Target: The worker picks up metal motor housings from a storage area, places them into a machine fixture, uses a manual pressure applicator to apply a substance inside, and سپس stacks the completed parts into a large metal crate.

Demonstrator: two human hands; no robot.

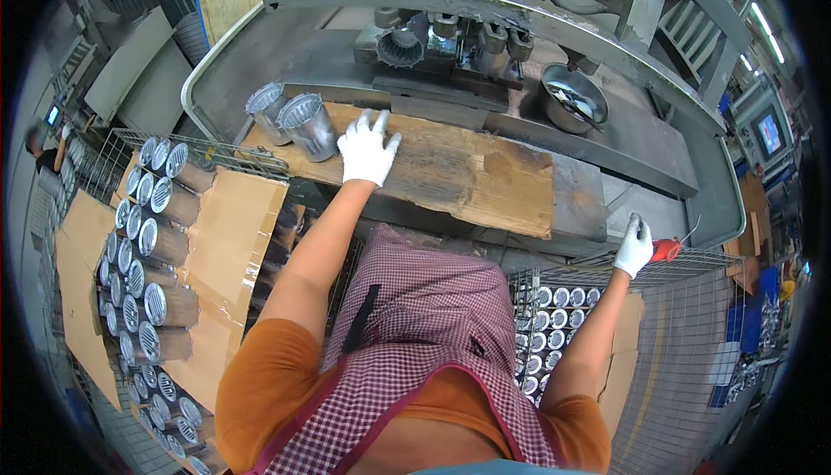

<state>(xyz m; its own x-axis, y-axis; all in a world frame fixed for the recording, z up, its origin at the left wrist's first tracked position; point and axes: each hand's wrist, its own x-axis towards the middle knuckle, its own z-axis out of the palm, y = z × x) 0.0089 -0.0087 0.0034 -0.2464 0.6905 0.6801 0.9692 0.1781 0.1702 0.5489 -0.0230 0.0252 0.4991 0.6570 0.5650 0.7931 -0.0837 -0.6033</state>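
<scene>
My left hand [368, 148], in a white glove, rests with fingers apart on a worn cardboard sheet [511, 182] on the machine's front ledge. Just left of it stand two grey metal cups with ribbed rims, a nearer cup [310, 129] and a farther cup [269, 113]. It holds neither. Out to the right, my gloved right hand [634, 250] is closed at a red tool [666, 250] with a thin, bent metal tip. The glove hides part of that tool, and the grip shows only partly.
A machine holds a ribbed metal part [402, 45] behind the ledge, under a heavy frame bar [485, 6]. A metal pot [574, 99] stands right. Slotted metal cylinders [161, 241] fill a wire basket at left; more round parts [554, 319] lie in a basket by my right arm.
</scene>
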